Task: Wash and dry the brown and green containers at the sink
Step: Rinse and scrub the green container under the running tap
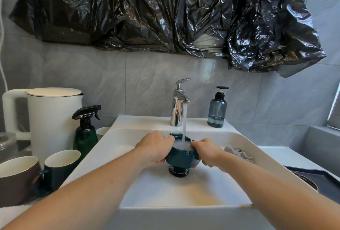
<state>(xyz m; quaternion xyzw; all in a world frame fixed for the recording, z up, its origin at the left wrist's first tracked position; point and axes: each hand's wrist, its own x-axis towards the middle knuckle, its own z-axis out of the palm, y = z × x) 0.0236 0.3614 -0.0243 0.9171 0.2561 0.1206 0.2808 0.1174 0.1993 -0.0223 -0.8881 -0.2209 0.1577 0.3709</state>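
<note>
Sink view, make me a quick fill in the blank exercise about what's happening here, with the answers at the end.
1. Both hands, left hand and right hand, hold a green ____ under the tap.
2. Water from the tap is ____.
3. The pump bottle stands to the ____ of the tap.
4. The white kettle stands ____ the spray bottle.

Answers: container; running; right; behind

Soft daylight from right, glare on black plastic [165, 12], wide-angle edge distortion
</note>
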